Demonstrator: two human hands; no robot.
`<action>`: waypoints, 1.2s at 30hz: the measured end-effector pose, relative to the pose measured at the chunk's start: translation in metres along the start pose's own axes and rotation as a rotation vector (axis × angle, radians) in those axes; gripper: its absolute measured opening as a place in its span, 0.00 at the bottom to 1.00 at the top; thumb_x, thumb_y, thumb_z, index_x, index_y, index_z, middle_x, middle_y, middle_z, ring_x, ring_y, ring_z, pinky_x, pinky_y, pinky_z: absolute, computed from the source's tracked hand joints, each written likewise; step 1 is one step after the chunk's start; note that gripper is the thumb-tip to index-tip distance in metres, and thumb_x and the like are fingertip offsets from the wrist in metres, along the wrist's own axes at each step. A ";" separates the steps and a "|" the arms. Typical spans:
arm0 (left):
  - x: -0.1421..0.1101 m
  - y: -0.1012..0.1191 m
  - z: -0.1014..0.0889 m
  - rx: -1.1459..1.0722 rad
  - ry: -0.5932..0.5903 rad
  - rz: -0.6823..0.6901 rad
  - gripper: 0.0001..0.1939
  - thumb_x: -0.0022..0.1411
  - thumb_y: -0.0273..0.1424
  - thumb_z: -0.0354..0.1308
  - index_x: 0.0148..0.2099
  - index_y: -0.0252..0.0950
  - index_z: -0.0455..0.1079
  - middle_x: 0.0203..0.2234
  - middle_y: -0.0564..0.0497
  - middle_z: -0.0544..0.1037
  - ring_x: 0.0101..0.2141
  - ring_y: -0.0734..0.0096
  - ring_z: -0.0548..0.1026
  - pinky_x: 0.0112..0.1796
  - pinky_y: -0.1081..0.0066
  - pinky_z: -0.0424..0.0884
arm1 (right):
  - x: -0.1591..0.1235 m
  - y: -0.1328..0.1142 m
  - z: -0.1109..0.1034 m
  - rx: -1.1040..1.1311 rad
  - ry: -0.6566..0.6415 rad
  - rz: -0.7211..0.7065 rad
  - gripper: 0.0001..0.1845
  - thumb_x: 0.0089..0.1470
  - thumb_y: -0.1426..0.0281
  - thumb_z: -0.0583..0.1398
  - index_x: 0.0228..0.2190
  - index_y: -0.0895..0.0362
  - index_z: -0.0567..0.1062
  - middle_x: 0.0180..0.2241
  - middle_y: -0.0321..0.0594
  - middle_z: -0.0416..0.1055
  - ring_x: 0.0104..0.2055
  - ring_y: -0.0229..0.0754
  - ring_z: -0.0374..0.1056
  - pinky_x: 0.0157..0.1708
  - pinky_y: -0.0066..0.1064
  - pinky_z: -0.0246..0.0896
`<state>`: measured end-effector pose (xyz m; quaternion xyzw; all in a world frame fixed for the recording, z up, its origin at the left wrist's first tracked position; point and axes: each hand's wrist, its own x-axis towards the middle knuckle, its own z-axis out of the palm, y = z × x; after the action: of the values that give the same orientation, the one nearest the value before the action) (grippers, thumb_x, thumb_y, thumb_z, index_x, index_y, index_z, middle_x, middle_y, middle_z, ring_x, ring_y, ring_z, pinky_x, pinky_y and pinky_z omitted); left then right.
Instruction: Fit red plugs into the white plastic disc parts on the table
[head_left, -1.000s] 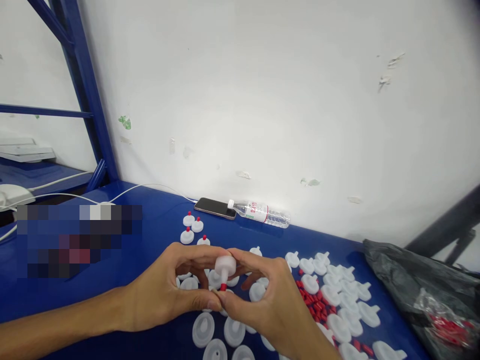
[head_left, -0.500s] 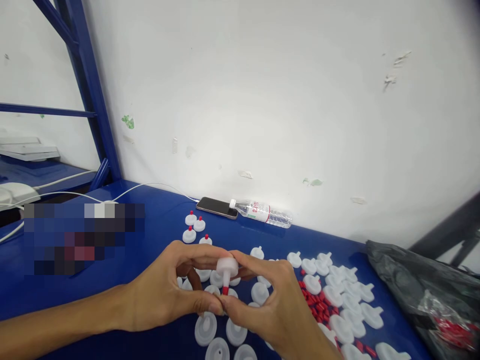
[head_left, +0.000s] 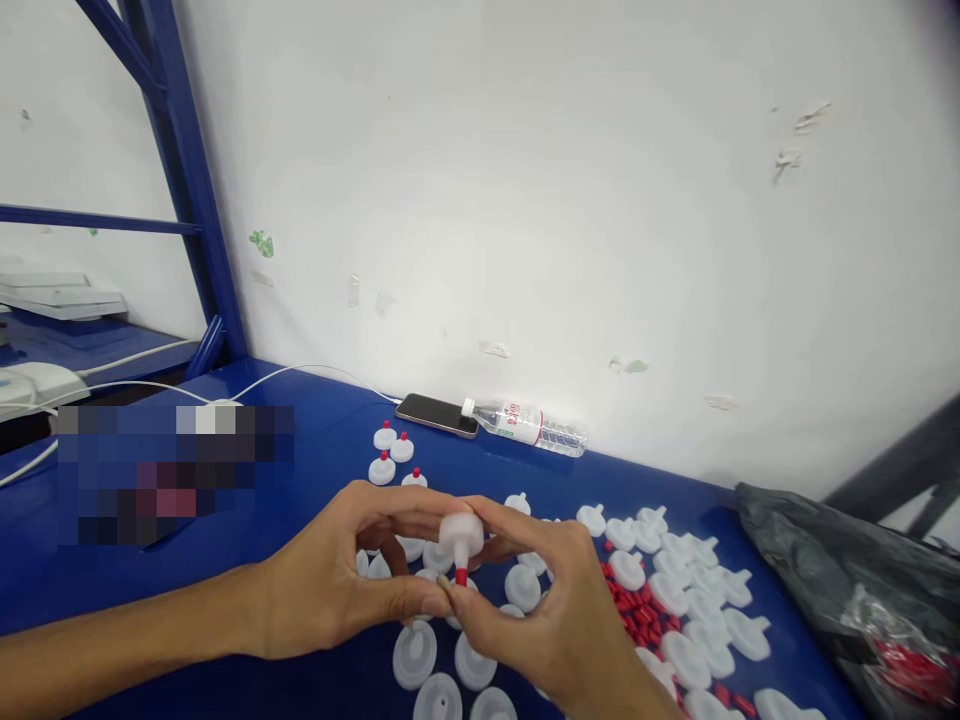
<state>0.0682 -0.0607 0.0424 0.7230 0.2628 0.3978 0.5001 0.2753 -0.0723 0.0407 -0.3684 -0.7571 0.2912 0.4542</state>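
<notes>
Between my two hands is a white plastic nozzle cap (head_left: pixel 461 537), its spout turned down with a small red tip (head_left: pixel 461 576) on the end. My left hand (head_left: pixel 352 570) grips it from the left, fingers at the round base and thumb by the tip. From the right, my right hand (head_left: pixel 540 600) pinches it the same way, its thumb touching the red tip. Loose white caps (head_left: pixel 437 697) lie on the table under and in front of my hands. Farther back stand several caps with red tips (head_left: pixel 382 469) on their spouts.
Right of my hands lie a pile of small red tips (head_left: pixel 641 612) and many white caps (head_left: pixel 705 600) on the blue table (head_left: pixel 315 450). A phone (head_left: pixel 436 414) and a water bottle (head_left: pixel 525 425) rest by the wall. A black plastic bag (head_left: pixel 840 570) sits at the right edge.
The held cap now stands more upright, with its red tip slightly farther right. Both hands keep their grip. The view has shifted a little.
</notes>
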 end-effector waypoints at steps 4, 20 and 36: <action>0.000 -0.010 -0.004 0.228 0.002 0.148 0.26 0.61 0.26 0.64 0.60 0.46 0.69 0.47 0.49 0.81 0.42 0.64 0.80 0.31 0.77 0.75 | 0.000 0.000 -0.002 0.033 -0.087 0.070 0.21 0.48 0.69 0.68 0.45 0.41 0.78 0.34 0.23 0.79 0.32 0.38 0.76 0.37 0.25 0.70; 0.025 -0.019 -0.063 1.179 0.208 0.387 0.10 0.66 0.35 0.60 0.46 0.35 0.74 0.36 0.47 0.74 0.36 0.63 0.71 0.34 0.66 0.70 | -0.002 0.000 -0.005 -0.262 0.086 0.070 0.13 0.67 0.62 0.53 0.48 0.48 0.74 0.35 0.32 0.78 0.24 0.33 0.70 0.20 0.23 0.59; 0.028 -0.018 -0.075 1.199 -0.233 0.031 0.07 0.64 0.33 0.56 0.37 0.38 0.75 0.35 0.49 0.76 0.33 0.65 0.74 0.35 0.68 0.66 | -0.002 0.001 -0.005 -0.295 0.018 0.021 0.12 0.67 0.67 0.52 0.42 0.50 0.75 0.36 0.33 0.77 0.25 0.34 0.67 0.22 0.23 0.58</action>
<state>0.0205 0.0059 0.0484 0.9210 0.3740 0.1061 0.0258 0.2805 -0.0733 0.0408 -0.4415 -0.7838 0.1780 0.3988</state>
